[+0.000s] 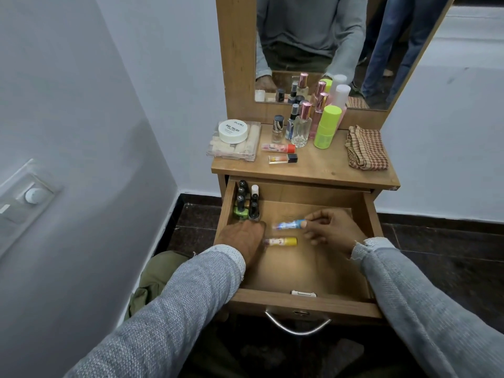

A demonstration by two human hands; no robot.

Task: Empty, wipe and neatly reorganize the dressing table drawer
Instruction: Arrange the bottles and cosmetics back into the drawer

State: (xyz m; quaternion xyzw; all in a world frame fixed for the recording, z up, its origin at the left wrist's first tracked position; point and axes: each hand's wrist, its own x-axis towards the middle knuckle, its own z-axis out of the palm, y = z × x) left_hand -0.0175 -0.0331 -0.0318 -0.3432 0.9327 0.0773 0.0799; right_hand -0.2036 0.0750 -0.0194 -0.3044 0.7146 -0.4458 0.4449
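The drawer [297, 268] is pulled open below the desk [327, 165]. A blue tube [289, 224] is pinched in the right hand [331, 230]; it should be laid flat beside the yellow tube [281, 241]. The left hand [240, 238] is spread flat, clamped on nothing. Bottles [246, 204] are packed at 10 o'clock. Much bare floor is left toward 5 o'clock, away from the walls.

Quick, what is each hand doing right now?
Left hand: open, resting palm down in the drawer, holding nothing.
Right hand: pinching the blue tube by its end.
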